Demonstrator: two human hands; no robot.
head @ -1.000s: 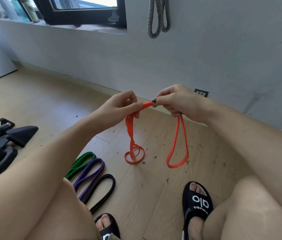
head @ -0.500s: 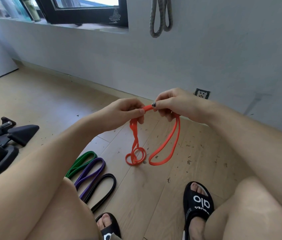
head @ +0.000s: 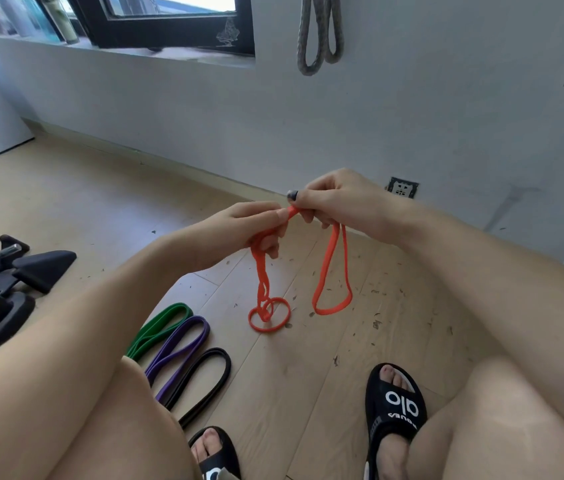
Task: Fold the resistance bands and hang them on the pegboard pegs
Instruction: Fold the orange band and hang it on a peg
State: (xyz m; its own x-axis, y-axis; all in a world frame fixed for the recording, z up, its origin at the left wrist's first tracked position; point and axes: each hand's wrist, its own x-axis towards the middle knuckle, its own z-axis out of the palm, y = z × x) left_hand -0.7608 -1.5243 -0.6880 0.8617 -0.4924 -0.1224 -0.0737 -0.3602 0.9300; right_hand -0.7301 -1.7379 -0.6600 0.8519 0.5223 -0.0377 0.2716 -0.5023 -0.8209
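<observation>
An orange resistance band (head: 329,268) hangs between both hands above the wooden floor. My left hand (head: 239,230) is closed on one bunched part, whose twisted lower end curls into a ring on the floor. My right hand (head: 336,199) pinches the band's top, and a long loop dangles below it. Green (head: 159,329), purple (head: 180,348) and black (head: 204,379) bands lie side by side on the floor near my left knee. A grey band (head: 318,36) hangs folded on the wall above; its peg is out of frame.
Black exercise equipment (head: 0,285) sits on the floor at the left. A wall socket (head: 402,187) is low on the grey wall. A dark-framed window (head: 163,26) is at upper left. My sandalled feet (head: 391,407) rest at the bottom.
The hands have stayed close together on the band. The right-hand loop swung back out to the right and hangs longer, while the left part stays bunched and twisted.
</observation>
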